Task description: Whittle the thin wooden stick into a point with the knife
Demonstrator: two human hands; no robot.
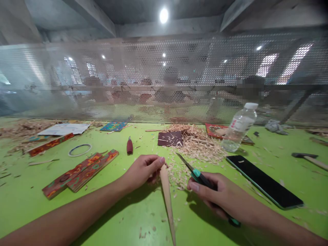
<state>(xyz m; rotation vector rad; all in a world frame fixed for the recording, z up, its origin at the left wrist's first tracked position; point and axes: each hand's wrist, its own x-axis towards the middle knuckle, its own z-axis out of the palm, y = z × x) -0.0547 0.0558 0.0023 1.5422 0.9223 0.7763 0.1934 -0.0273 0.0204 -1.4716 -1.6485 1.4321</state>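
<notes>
Green tabletop | wood strip | long axis fore-aft | narrows nearward

Clock centred between left hand and right hand, passage at 11 o'clock between red tool and dark plate, knife obstructing near 12, mesh across far 12, shavings at 1, bottle at 2, stick at 6.

I see a woodworking workshop: wood shavings heaped far across a green workbench, concrete beams overhead.
</notes>
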